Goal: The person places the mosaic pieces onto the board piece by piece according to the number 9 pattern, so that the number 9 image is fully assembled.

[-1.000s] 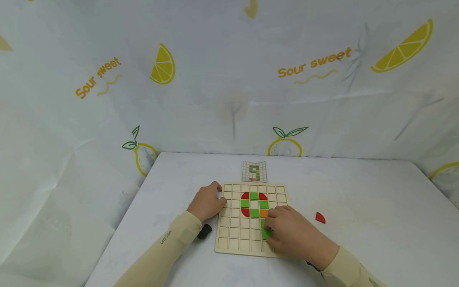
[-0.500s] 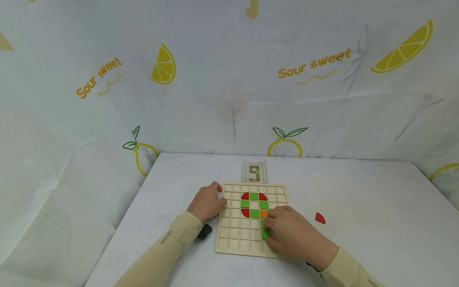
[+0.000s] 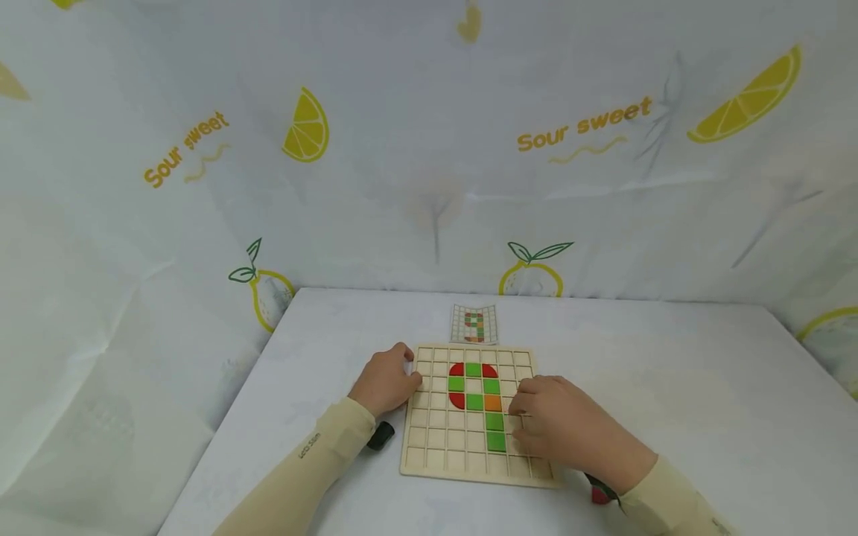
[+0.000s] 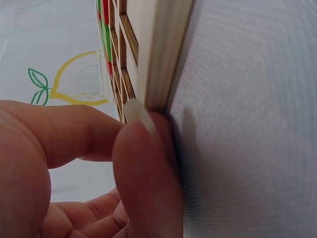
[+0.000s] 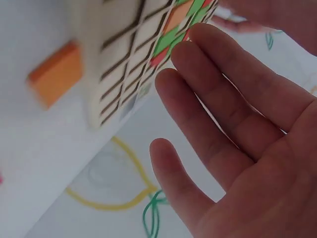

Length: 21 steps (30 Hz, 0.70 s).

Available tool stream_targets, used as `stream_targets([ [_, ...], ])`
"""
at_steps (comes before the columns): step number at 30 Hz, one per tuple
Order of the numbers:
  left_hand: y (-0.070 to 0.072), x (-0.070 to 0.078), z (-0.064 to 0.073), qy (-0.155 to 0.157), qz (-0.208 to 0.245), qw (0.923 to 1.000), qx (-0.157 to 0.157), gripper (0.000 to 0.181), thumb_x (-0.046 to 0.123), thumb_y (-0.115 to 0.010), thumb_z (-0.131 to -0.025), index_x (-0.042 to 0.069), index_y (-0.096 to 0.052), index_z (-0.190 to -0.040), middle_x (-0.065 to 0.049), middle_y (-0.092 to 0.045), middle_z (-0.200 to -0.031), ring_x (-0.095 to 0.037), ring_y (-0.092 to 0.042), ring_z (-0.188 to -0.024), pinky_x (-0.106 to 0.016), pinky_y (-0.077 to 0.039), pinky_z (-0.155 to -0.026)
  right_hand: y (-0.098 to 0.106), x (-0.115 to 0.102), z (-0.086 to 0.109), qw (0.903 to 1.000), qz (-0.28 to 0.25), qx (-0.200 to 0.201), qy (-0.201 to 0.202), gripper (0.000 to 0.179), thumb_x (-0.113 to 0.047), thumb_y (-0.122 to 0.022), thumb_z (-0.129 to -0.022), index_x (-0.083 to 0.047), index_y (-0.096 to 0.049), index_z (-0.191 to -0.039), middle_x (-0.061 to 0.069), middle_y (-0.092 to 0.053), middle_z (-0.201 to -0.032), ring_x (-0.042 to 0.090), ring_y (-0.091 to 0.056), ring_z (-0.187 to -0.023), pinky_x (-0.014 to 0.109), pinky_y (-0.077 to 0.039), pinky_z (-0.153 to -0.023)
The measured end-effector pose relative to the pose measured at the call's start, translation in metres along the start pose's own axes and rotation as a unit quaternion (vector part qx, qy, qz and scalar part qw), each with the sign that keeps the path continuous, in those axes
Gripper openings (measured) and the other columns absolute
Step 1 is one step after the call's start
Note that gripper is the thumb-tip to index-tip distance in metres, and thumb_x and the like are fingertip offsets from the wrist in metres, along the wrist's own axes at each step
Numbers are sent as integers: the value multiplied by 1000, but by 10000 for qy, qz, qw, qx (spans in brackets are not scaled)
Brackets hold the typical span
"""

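A wooden grid board (image 3: 436, 458) lies flat on the table, with red, green and orange tiles set in several of its cells. My left hand (image 3: 385, 380) holds the board's left edge; in the left wrist view the thumb (image 4: 148, 183) presses by the board's rim. My right hand (image 3: 563, 417) is over the board's right side, fingers extended and nothing between them. The lower green tile (image 3: 496, 441) sits in a cell left of that hand. Beyond the board's edge, an orange tile (image 5: 57, 74) lies on the table in the right wrist view.
A small pattern card (image 3: 474, 324) lies behind the board. Near my left wrist is a dark cylindrical object (image 3: 380, 435). A red piece (image 3: 600, 496) shows partly beneath my right wrist. A white printed cloth (image 3: 402, 149) hangs behind the table.
My right hand has moved right, off the green tiles, which now show fully. The loose red quarter piece right of the board is now out of sight behind that arm. The left hand stays put.
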<state>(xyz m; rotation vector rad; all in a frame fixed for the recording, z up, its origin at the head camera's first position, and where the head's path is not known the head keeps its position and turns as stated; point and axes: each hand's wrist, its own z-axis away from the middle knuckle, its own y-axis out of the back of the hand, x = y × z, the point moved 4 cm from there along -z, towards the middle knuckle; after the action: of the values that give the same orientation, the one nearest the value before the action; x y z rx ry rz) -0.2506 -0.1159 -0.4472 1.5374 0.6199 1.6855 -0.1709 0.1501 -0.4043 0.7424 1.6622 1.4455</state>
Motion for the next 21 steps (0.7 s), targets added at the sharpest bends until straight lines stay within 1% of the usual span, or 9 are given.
stream_targets([
  [4, -1, -2, 0, 52, 23, 10000, -40, 41, 20, -66, -101, 3, -61, -138, -2, -65, -62, -14, -57, -51, -28, -43, -53, 6, 28, 9, 9993, -47, -35, -372, 19, -25, -89, -86, -21, -82, -104, -12, -72, -102, 11, -64, -97, 44, -58, -96],
  [7, 0, -2, 0, 30, 20, 10000, -20, 41, 19, -66, -101, 2, -61, -138, -3, -65, -63, -14, -58, -52, -29, -43, -53, 7, 50, 16, 9988, 4, 30, -493, 19, -24, -89, -86, -22, -82, -104, -11, -73, -103, 9, -61, -92, 39, -59, -88],
  [11, 0, -2, 1, 22, 2, 10000, 5, 41, 19, -66, -100, 2, -61, -138, -3, -65, -64, -15, -58, -53, -29, -44, -54, 3, 75, 28, 9981, 108, -4, -607, 19, -26, -89, -86, -22, -82, -103, -12, -71, -102, 8, -57, -89, 37, -59, -84],
  [14, 0, -1, 0, 16, -45, 10000, 12, 42, 20, -66, -100, 3, -61, -138, -2, -65, -65, -14, -58, -54, -29, -44, -55, 0, 88, 35, 9977, 204, -68, -650, 21, -27, -91, -84, -23, -82, -102, -12, -70, -101, 8, -58, -92, 39, -61, -86],
  [17, 0, -1, 0, 7, -62, 10000, 10, 41, 19, -65, -99, 3, -61, -137, -2, -64, -64, -14, -58, -54, -29, -44, -55, -2, 97, 40, 9971, 229, -125, -720, 20, -27, -92, -83, -25, -81, -99, -13, -69, -98, 9, -58, -91, 38, -60, -83],
  [21, -1, 0, -1, 38, -22, 10000, -29, 41, 19, -65, -99, 3, -61, -136, -2, -65, -63, -14, -58, -53, -29, -44, -55, -2, 107, 48, 9954, 184, -183, -925, 18, -25, -92, -83, -26, -80, -96, -13, -66, -94, 10, -56, -90, 37, -59, -81],
])
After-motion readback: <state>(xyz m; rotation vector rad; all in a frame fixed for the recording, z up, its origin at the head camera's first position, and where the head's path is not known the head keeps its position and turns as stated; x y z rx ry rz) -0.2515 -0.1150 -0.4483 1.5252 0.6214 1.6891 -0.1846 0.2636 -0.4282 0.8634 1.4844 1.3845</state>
